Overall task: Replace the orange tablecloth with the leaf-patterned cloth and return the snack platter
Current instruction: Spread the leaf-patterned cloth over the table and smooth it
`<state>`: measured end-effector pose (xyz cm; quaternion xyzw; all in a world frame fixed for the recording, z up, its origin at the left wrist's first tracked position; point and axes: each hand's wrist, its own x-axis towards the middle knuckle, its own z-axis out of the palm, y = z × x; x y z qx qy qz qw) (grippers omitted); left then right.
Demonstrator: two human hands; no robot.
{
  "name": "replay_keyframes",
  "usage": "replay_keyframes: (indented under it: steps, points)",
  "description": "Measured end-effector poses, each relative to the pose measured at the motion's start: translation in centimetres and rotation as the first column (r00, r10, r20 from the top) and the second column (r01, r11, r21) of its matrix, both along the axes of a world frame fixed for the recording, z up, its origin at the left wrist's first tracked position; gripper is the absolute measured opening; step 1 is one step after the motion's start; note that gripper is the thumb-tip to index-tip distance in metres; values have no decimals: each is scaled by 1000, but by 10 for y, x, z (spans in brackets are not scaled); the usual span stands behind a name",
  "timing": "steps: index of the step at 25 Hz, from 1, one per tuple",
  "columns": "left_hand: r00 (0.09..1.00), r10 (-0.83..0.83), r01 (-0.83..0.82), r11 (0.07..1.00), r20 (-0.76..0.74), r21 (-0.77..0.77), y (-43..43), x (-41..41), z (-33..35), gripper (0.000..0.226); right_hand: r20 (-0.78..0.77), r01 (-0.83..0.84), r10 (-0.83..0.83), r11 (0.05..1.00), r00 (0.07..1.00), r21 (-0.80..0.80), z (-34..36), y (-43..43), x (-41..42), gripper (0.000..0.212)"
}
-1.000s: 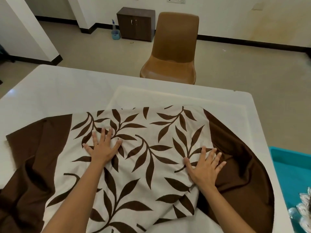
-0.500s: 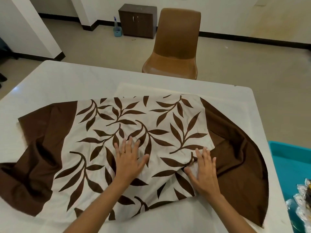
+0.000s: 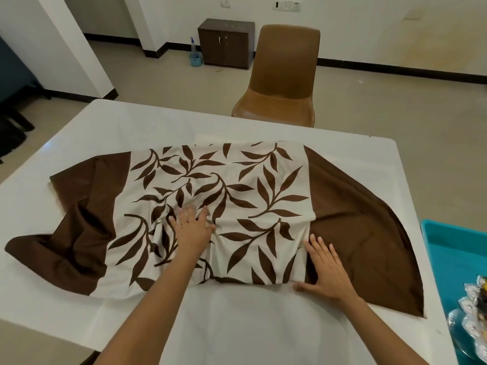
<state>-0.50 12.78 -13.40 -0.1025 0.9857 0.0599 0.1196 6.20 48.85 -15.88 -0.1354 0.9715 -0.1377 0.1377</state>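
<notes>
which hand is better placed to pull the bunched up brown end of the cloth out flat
Left, probably. The bunched brown end lies on the left side of the table, nearer the left hand, flat on the leaf cloth. The right hand presses the opposite brown edge.

Leaf-patterned cloth (image 3: 237, 201) on table (image 3: 131, 127), chair (image 3: 282, 80) behind, snack platter (image 3: 471, 320) at right.

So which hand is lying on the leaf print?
The left hand, flat on the white leaf-printed middle; the right hand rests on the plain brown border.
</notes>
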Motion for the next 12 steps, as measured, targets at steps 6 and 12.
replay_keyframes:
  steps: [6,12]
  points:
    - [816,-578,564,803,24,191,37,74,-1,99,-217,152,-213,951,953,-268,14,12,-3,28]
    - [983,-169,184,871,-75,456,19,56,33,26,-62,173,-207,922,976,-347,103,13,-75,6]
